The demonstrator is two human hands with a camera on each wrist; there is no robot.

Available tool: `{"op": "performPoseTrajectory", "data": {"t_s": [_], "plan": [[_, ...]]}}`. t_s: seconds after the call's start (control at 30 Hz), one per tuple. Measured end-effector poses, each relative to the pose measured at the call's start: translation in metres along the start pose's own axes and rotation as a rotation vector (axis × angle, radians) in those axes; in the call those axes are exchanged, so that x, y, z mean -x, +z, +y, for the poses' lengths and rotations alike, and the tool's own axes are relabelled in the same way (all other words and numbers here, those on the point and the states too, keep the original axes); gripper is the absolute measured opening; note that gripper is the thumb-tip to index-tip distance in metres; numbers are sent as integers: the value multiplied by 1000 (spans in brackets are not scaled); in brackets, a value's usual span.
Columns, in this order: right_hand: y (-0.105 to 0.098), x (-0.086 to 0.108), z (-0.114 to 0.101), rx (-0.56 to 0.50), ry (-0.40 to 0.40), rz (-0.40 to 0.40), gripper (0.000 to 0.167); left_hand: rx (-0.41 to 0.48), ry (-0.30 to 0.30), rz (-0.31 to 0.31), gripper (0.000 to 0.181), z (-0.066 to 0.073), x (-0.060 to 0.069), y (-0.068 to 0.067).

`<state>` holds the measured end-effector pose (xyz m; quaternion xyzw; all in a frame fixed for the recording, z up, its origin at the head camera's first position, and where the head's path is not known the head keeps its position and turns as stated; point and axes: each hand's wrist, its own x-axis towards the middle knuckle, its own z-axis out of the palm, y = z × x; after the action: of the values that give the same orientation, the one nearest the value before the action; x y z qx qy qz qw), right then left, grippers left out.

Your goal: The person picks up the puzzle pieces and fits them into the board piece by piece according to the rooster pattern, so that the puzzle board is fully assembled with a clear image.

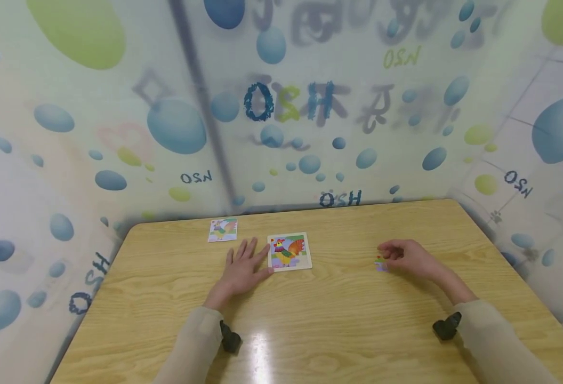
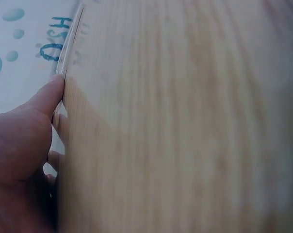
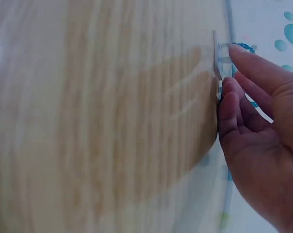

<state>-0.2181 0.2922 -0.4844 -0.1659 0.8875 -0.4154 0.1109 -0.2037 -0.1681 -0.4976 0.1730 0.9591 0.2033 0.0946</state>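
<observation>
In the head view, a square picture puzzle (image 1: 289, 252) of a colourful rooster, with a pale border, lies on the table. My left hand (image 1: 243, 273) rests palm down at its left side with fingers spread, the thumb and a fingertip at its edge. To the right, my right hand (image 1: 408, 260) hovers low over a small puzzle piece (image 1: 380, 264) in purple, green and red. Its fingers are loosely bent, with thumb and forefinger apart. In the right wrist view the piece (image 3: 217, 56) appears edge-on near the thumb; contact is unclear.
A paler rooster picture card (image 1: 223, 230) lies near the table's back left edge. The wooden table (image 1: 329, 320) meets a patterned wall covering (image 1: 300, 181) at the back, with similar sheets at both sides. Dark wrist cameras (image 1: 231, 338) sit on both sleeves.
</observation>
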Motion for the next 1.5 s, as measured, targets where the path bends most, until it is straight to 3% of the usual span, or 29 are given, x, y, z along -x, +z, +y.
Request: {"op": "performPoseTrajectory", "data": {"t_s": [0.27, 0.5, 0.83, 1.17, 1.5], "plan": [[0, -2, 4, 18, -7, -51, 41, 18, 11, 10, 70, -3, 1, 3], [2, -6, 4, 77, -4, -38, 36, 14, 5, 8, 69, -3, 1, 0], [11, -16, -7, 64, 3, -8, 32, 12, -5, -1, 69, -2, 3, -2], [32, -34, -27, -26, -24, 3, 25, 17, 0, -1, 69, 0, 3, -4], [66, -61, -56, -87, -95, -47, 10, 18, -1, -6, 69, 1, 3, -3]]}}
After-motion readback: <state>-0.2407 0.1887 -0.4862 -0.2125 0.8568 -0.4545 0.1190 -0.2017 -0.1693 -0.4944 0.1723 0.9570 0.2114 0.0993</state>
